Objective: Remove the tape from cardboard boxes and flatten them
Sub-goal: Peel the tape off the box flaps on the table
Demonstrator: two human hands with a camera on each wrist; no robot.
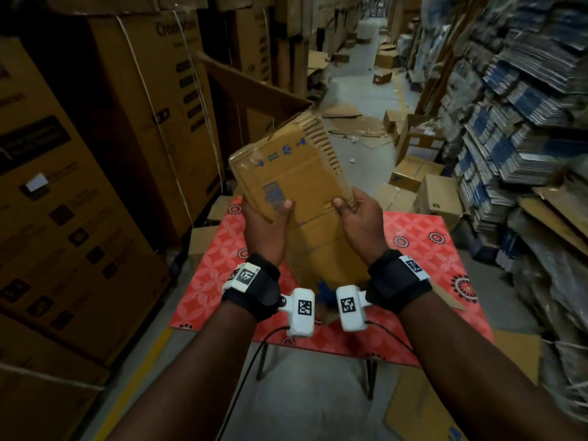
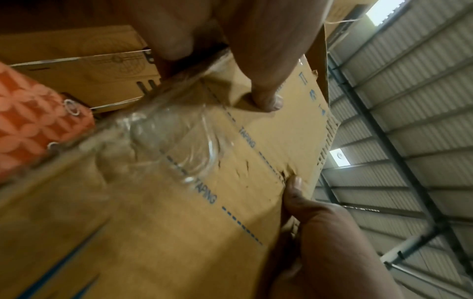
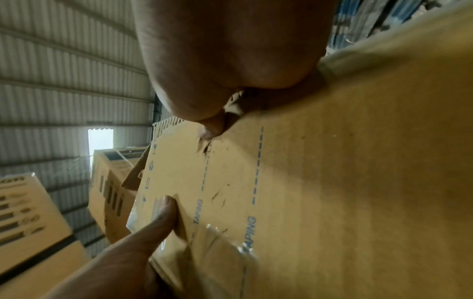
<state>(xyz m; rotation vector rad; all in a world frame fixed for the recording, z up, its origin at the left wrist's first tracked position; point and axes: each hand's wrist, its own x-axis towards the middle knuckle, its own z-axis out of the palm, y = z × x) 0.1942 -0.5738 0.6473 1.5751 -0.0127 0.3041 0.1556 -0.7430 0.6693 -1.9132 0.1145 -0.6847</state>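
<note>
— Cardboard, brown and flattened: the box (image 1: pixel 286 173) stands tilted up in the air above the red patterned table (image 1: pixel 413 237), its lower part hanging down between the two wrists.

— How is it held?

— Both hands clamp it. The left hand (image 1: pixel 265 224) grips the left edge, thumb curled over the printed face near a blue barcode. The right hand (image 1: pixel 359 218) grips the right edge the same way, thumb on the front, fingers behind.

— Any tape on it?

— Yes. Clear tape (image 2: pixel 163 141) lies crumpled and partly lifted on the face, beside a dashed blue line marked "TAPING". In the right wrist view the same tape (image 3: pixel 225 242) sits just below the left thumb.

— And the top edge?

— Torn, with the corrugation showing along the right side.

— Around it?

— Tall stacked cartons (image 1: pixel 79 186) on the left, bundles of flattened stock (image 1: pixel 515 122) on the right, and loose boxes (image 1: pixel 413 173) scattered on the aisle floor beyond the table.
</note>
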